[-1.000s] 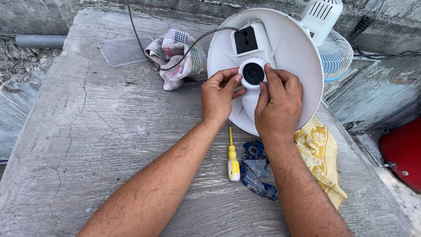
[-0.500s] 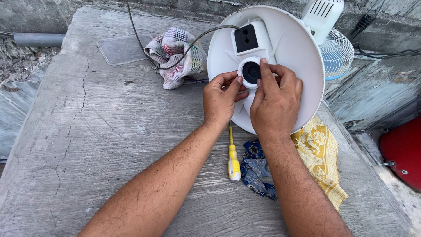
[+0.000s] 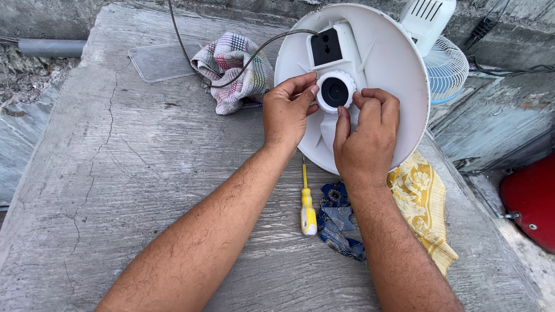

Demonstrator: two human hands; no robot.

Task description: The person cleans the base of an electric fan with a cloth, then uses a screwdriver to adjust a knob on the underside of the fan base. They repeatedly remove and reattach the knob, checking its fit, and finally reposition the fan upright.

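A round white plastic fan base (image 3: 393, 69) stands tilted on edge on the concrete slab, underside toward me. At its middle sits a white ribbed ring (image 3: 336, 91) with a dark hole. My left hand (image 3: 287, 112) pinches the ring's left side with thumb and fingers. My right hand (image 3: 367, 136) grips the ring's right and lower side. A black rectangular switch block (image 3: 326, 46) sits just above the ring, and a grey cable (image 3: 243, 63) runs from it off to the upper left.
A yellow-handled screwdriver (image 3: 307, 205) lies between my forearms beside a blue patterned cloth (image 3: 341, 222) and a yellow cloth (image 3: 422, 199). A checked rag (image 3: 231, 69) and a clear plastic lid (image 3: 162, 60) lie farther back. A white fan head (image 3: 442, 55) and a red object (image 3: 532, 199) stand right.
Both hands have shifted around the ribbed ring, the left fingers now reaching onto its top left and the right hand sliding lower. The base has stayed in place.
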